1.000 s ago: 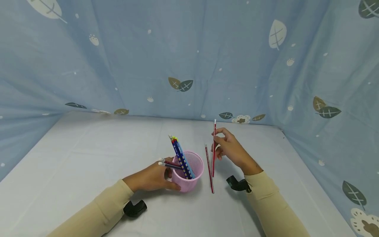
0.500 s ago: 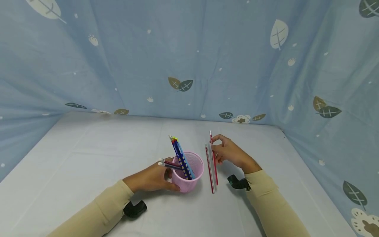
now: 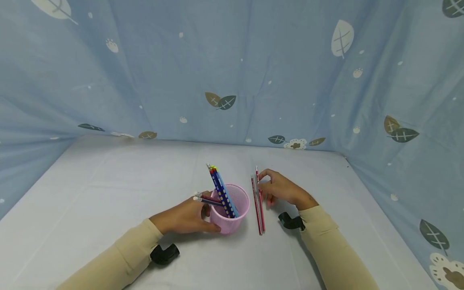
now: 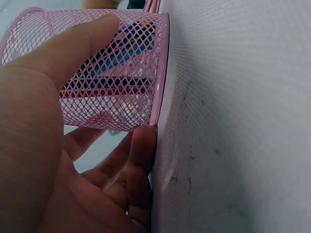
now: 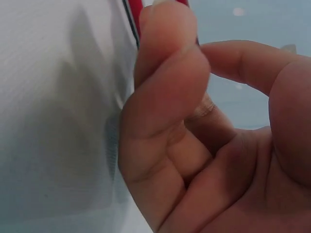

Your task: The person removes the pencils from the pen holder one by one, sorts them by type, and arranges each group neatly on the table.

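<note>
My left hand (image 3: pixel 186 215) holds the pink mesh pen cup (image 3: pixel 229 228), thumb on the near side and fingers behind. In the left wrist view the cup's base rim (image 4: pixel 159 73) is right at the tabletop. Dark blue dotted pencils (image 3: pixel 224 197), a light blue one and darker pencils with white ends (image 3: pixel 208 200) lean out of it. To the right, my right hand (image 3: pixel 282 188) pinches a red pencil (image 3: pixel 261 213), low over the table. A second red pencil (image 3: pixel 255 201) lies close along its left side. The right wrist view shows the held pencil's red side (image 5: pixel 135 14) past the fingertips.
The white-covered table (image 3: pixel 137 173) meets a blue leaf-print curtain (image 3: pixel 163 72) at the back and sides. A black wrist camera (image 3: pixel 164 254) hangs under the left sleeve and another black camera (image 3: pixel 291 221) under the right.
My right hand has brought the red pencil down from a raised position and nearer to me, alongside the other red pencil. My left hand and the cup have stayed put.
</note>
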The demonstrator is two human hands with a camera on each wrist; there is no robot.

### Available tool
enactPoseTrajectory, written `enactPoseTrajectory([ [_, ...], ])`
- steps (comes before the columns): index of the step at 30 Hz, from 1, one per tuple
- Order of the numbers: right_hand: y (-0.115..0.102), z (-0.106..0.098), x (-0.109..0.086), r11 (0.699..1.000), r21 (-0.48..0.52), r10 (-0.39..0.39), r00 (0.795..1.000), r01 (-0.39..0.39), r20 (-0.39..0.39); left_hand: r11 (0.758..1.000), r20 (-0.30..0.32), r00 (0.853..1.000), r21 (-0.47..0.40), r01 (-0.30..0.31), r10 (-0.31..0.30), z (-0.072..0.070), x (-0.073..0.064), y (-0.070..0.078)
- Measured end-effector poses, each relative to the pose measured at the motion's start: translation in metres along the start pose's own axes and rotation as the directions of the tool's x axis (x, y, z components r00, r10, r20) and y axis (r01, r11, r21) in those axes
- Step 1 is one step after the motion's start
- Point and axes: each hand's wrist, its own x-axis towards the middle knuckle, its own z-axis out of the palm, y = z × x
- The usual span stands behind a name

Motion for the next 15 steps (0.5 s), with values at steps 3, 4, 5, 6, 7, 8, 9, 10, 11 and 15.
enactPoseTrajectory([
  [3,0.0017,0.0000,0.0014,1.000,-0.016,0.016,1.000,-0.016,-0.003,1.000,0.000,1.000,0.009,0.001,-0.001,0.0002,0.0001,0.0003],
  [4,0.0023,0.0003,0.0017,1.000,-0.020,0.022,1.000,-0.022,-0.007,1.000,0.002,1.000,0.009,0.002,-0.002,0.0003,0.0000,0.0005],
  [5,0.0027,0.0006,0.0018,0.999,-0.026,0.024,1.000,-0.024,-0.012,1.000,0.003,1.000,0.008,0.001,-0.001,0.0003,0.0000,0.0007],
  [6,0.0032,0.0010,0.0020,0.999,-0.033,0.025,1.000,-0.026,-0.016,1.000,0.004,1.000,0.009,0.001,-0.001,0.0003,0.0000,0.0009],
  [7,0.0033,0.0016,0.0020,0.999,-0.036,0.027,0.999,-0.028,-0.020,1.000,0.004,1.000,0.010,0.000,0.000,0.0002,-0.0001,0.0011],
  [8,0.0033,0.0021,0.0021,0.999,-0.038,0.026,0.999,-0.027,-0.025,1.000,0.002,1.000,0.009,-0.004,0.004,0.0000,-0.0001,0.0015],
  [9,0.0032,0.0027,0.0020,0.999,-0.036,0.027,0.999,-0.028,-0.028,1.000,0.000,1.000,0.007,-0.007,0.007,-0.0003,0.0000,0.0019],
  [10,0.0031,0.0032,0.0021,0.999,-0.033,0.029,0.999,-0.030,-0.030,1.000,-0.002,1.000,0.007,-0.010,0.010,-0.0005,0.0000,0.0021],
  [11,0.0030,0.0038,0.0021,0.999,-0.028,0.030,0.999,-0.031,-0.031,1.000,-0.004,1.000,0.010,-0.012,0.012,-0.0007,0.0000,0.0021],
  [15,0.0038,0.0061,0.0033,0.999,0.002,0.040,0.999,-0.040,-0.027,1.000,-0.002,1.000,0.012,-0.005,0.005,-0.0007,-0.0003,0.0023],
])
